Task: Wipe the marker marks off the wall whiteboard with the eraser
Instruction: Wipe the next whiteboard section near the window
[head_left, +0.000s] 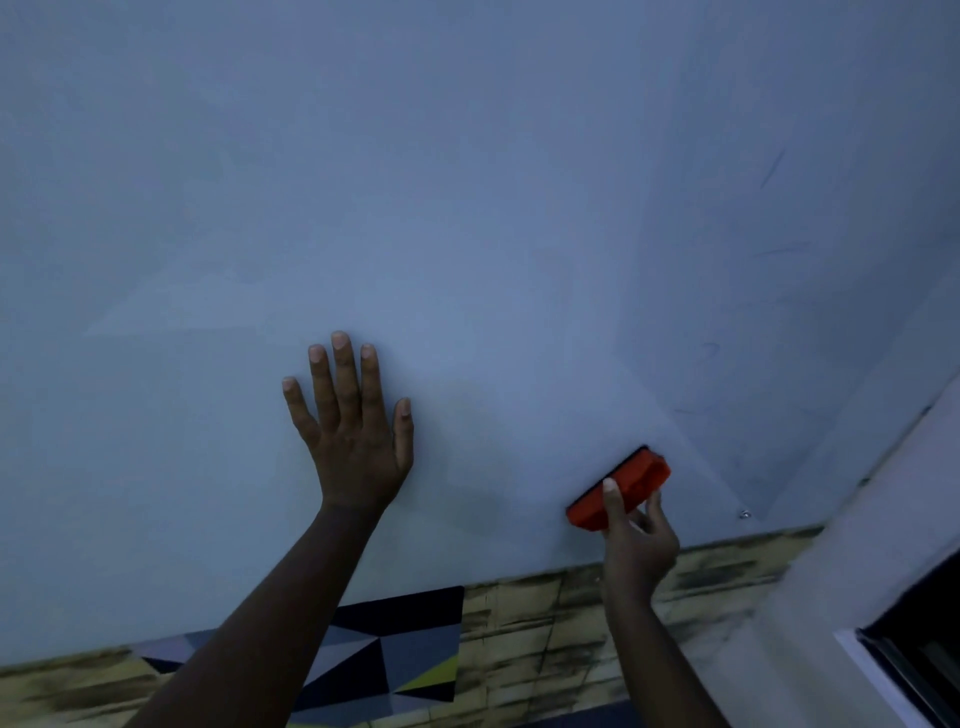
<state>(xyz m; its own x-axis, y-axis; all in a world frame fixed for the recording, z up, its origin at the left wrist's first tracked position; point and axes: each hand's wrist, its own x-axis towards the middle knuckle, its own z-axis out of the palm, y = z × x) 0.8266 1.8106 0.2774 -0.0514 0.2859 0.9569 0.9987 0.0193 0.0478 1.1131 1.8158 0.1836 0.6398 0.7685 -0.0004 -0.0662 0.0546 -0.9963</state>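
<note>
The faint dark marker strokes (773, 169) lie up and to the right of the orange plastic block eraser (621, 488), on the smooth pale whiteboard (467, 182). The right hand (636, 540) pinches the eraser, its long axis slanting up-right, felt seemingly against the board near the lower edge. The left hand (353, 426) presses flat, fingers spread, well left.

The left hand (353, 426) is laid flat on the whiteboard (467, 208); the eraser (631, 480), to its lower right, is held against the board by the right hand (636, 540).
</note>
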